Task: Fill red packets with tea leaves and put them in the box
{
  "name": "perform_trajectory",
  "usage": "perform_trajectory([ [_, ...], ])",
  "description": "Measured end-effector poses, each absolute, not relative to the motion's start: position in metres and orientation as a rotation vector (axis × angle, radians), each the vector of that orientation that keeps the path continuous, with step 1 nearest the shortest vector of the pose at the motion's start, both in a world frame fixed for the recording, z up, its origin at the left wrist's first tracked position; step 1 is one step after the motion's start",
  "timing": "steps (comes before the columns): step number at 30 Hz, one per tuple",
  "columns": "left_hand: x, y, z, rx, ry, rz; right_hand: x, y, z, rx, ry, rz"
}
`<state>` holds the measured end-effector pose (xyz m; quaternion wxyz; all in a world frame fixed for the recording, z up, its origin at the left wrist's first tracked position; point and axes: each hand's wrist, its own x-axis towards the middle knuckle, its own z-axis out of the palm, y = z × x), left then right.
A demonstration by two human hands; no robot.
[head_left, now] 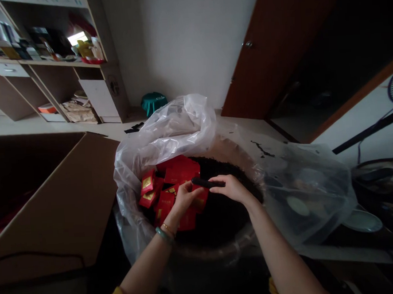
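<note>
A large round container lined with a clear plastic bag (169, 131) holds dark loose material (220, 216) and several small red packets (178, 170). Over it, my left hand (182, 196) and my right hand (230, 187) together hold a short black stick-like object (207, 182) by its two ends. Fingers of both hands are closed on it. A green bangle is on my left wrist.
An open brown cardboard box (53, 195) stands at the left. Shelves with clutter (50, 49) line the back left wall. A green stool (154, 103) sits by the wall. Plates under plastic (306, 202) and a dark pot (381, 184) lie at the right; a brown door (276, 40) stands behind.
</note>
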<state>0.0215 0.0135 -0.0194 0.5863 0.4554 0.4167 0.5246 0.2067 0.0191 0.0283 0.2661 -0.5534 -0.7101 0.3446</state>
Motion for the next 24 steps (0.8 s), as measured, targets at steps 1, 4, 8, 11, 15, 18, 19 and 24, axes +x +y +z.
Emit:
perform_trajectory([
  [1, 0.022, 0.014, -0.02, 1.047, 0.995, 1.234, 0.209, 0.02, 0.026, -1.487, -1.897, 0.954],
  [4, 0.022, 0.013, -0.018, 0.969, 1.042, 1.28, 0.223, 0.025, 0.014, -1.504, -1.814, 0.972],
  [8, 0.022, 0.012, -0.016, 0.915, 1.061, 1.328, 0.244, 0.029, -0.007, -1.707, -1.761, 0.826],
  [11, 0.021, 0.012, -0.018, 0.919, 1.087, 1.336, 0.244, 0.028, -0.019, -1.829, -1.784, 0.65],
  [15, 0.021, 0.013, -0.022, 0.909, 1.073, 1.331, 0.215, 0.022, -0.018, -1.642, -1.774, 0.553],
  [18, 0.021, 0.013, -0.024, 0.869, 1.047, 1.315, 0.183, 0.017, -0.009, -1.439, -1.719, 0.733],
  [19, 0.021, 0.013, -0.024, 0.853, 1.037, 1.302, 0.174, 0.016, -0.007, -1.421, -1.704, 0.762],
  [24, 0.02, 0.012, -0.025, 0.793, 1.012, 1.285, 0.16, 0.017, -0.005, -1.477, -1.625, 0.828],
])
